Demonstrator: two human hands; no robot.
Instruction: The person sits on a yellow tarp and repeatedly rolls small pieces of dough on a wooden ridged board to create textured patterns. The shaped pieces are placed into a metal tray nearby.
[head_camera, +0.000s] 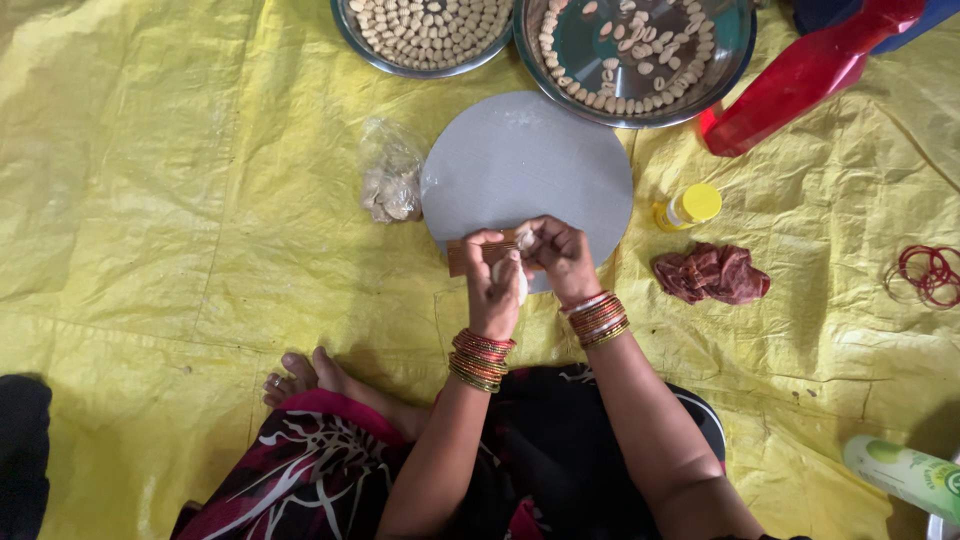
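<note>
While bent over the grey disc (525, 160) — left hand (493, 290), right hand (558, 255) (each grip pinching dough (518, 278)).

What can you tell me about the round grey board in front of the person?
The round grey board is a flat, smooth disc that looks like plastic or metal. It lies flat on the yellow sheet, just below two steel plates of small pale dough pieces. A faint whitish smudge marks its top part. Its near edge is hidden behind the left hand and right hand, which hold a lump of dough and a small brown ridged piece above it. A clear bag lies close to its left edge.
</note>
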